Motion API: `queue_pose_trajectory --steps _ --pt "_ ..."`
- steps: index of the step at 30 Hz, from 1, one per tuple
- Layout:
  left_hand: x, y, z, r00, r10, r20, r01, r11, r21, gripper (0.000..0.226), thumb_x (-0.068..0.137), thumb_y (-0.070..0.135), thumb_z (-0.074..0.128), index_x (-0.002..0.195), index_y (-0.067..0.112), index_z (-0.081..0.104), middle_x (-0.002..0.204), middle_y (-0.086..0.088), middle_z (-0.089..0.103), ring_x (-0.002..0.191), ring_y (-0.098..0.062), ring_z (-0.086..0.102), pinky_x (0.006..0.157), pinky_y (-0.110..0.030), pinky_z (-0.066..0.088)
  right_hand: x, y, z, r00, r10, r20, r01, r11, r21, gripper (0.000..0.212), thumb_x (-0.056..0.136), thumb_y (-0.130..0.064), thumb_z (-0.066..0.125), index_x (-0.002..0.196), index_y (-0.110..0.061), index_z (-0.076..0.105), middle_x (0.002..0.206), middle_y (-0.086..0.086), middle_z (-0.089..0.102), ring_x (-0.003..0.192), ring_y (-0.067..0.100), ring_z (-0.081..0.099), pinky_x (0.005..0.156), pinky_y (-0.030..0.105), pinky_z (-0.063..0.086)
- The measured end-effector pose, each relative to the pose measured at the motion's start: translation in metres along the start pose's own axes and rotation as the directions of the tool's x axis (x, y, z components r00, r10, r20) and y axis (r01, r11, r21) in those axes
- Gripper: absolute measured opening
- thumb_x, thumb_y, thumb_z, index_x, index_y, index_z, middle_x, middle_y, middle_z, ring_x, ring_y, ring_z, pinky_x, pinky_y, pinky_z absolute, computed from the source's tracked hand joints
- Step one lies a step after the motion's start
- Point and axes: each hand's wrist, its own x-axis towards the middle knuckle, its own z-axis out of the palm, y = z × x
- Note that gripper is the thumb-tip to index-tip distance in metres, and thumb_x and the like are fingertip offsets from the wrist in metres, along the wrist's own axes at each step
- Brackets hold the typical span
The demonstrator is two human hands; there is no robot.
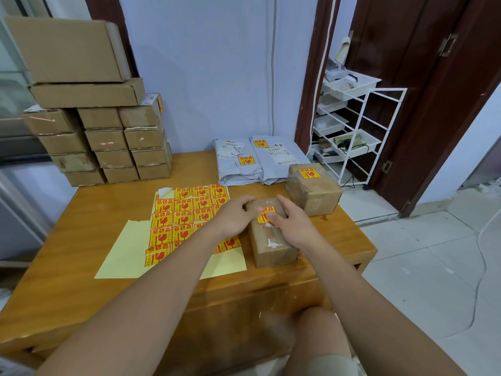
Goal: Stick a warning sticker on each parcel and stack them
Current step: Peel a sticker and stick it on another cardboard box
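A long brown cardboard parcel lies on the wooden table near its right front. A yellow-and-red warning sticker sits on the parcel's top. My left hand rests on the parcel's far left end, thumb beside the sticker. My right hand lies on the parcel from the right, its thumb pressing the sticker. Left of the parcel lies a sheet of warning stickers, partly peeled. Behind stands a taped brown box bearing a sticker, and two grey mailer bags with stickers.
A pile of brown cardboard boxes fills the table's back left corner against the wall. A white wire rack with trays stands on the floor to the right, beside a dark door. My knee shows below the table's front edge.
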Motion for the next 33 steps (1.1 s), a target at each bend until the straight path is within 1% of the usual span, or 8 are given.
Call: queue_pose_trajectory --steps 5,11,15,18,22,27,29,33 --pt "-0.006 0.006 -0.012 0.985 -0.039 0.170 0.046 0.998 -0.036 0.068 0.100 0.030 0.067 0.159 0.020 0.035 0.144 0.000 0.050 0.121 -0.013 0.049 0.092 -0.020 0.042 0.001 0.000 0.001 1.000 0.010 -0.002 -0.010 1.000 0.013 0.070 0.099 -0.032 0.064 0.158 -0.027 0.028 0.156 -0.002 0.044 0.136 0.019 0.048 0.110 0.045 0.046" --pt "-0.002 0.005 -0.023 0.943 -0.098 0.319 0.111 0.994 -0.024 0.086 0.093 0.030 0.075 0.162 0.025 0.024 0.142 0.003 0.048 0.125 -0.014 0.048 0.096 -0.023 0.039 0.001 0.001 0.002 1.000 0.014 -0.008 -0.014 1.000 0.012 0.069 0.099 -0.031 0.064 0.158 -0.026 0.029 0.155 -0.002 0.044 0.136 0.019 0.048 0.111 0.045 0.045" --pt "0.000 0.004 -0.015 0.976 -0.097 0.193 0.118 0.988 -0.099 0.066 0.098 0.040 0.068 0.156 0.028 0.040 0.149 0.001 0.048 0.129 -0.016 0.049 0.101 -0.028 0.039 0.002 0.002 0.002 1.000 0.003 -0.011 -0.003 1.000 -0.001 0.069 0.099 -0.032 0.064 0.158 -0.026 0.029 0.158 -0.003 0.041 0.140 0.018 0.044 0.114 0.045 0.043" --pt "-0.001 -0.001 -0.002 0.994 -0.070 0.088 0.079 0.991 -0.108 0.065 0.095 0.044 0.071 0.151 0.026 0.044 0.141 0.001 0.055 0.121 -0.015 0.055 0.094 -0.027 0.046 0.001 0.002 0.002 1.000 -0.008 -0.014 0.008 1.000 -0.004 0.068 0.099 -0.033 0.063 0.158 -0.026 0.029 0.159 -0.004 0.040 0.141 0.018 0.042 0.115 0.045 0.041" --pt "-0.001 0.002 -0.002 0.990 -0.052 0.132 0.061 0.996 -0.069 0.070 0.094 0.039 0.074 0.153 0.025 0.039 0.135 0.003 0.054 0.116 -0.014 0.054 0.088 -0.024 0.045 0.001 0.002 0.001 1.000 -0.001 -0.021 0.001 1.000 -0.010 0.068 0.099 -0.033 0.063 0.158 -0.027 0.030 0.158 -0.003 0.041 0.141 0.020 0.042 0.115 0.046 0.041" --pt "0.002 0.006 -0.016 0.965 -0.081 0.248 0.065 0.995 0.073 0.088 0.088 0.044 0.078 0.160 0.025 0.030 0.146 0.001 0.045 0.127 -0.018 0.047 0.099 -0.028 0.041 -0.001 0.001 0.002 1.000 -0.003 -0.022 0.003 1.000 -0.013 0.067 0.099 -0.032 0.063 0.158 -0.027 0.031 0.157 -0.002 0.043 0.140 0.020 0.044 0.114 0.046 0.042" --pt "0.004 0.007 -0.018 0.968 -0.085 0.236 0.072 0.995 0.062 0.075 0.093 0.048 0.071 0.156 0.025 0.037 0.146 0.003 0.046 0.130 -0.018 0.046 0.103 -0.031 0.041 -0.001 0.000 0.002 1.000 -0.005 -0.023 0.005 1.000 -0.013 0.067 0.100 -0.032 0.063 0.158 -0.027 0.030 0.157 -0.002 0.042 0.139 0.019 0.044 0.114 0.044 0.042" --pt "0.009 0.007 -0.007 0.997 -0.072 -0.009 0.071 0.997 -0.031 0.036 0.103 0.037 0.061 0.131 0.016 0.063 0.134 -0.003 0.061 0.117 -0.018 0.055 0.104 -0.037 0.046 -0.002 -0.001 0.002 1.000 -0.004 -0.023 0.004 1.000 -0.006 0.067 0.099 -0.031 0.064 0.158 -0.027 0.031 0.157 -0.003 0.043 0.139 0.018 0.044 0.114 0.044 0.041"
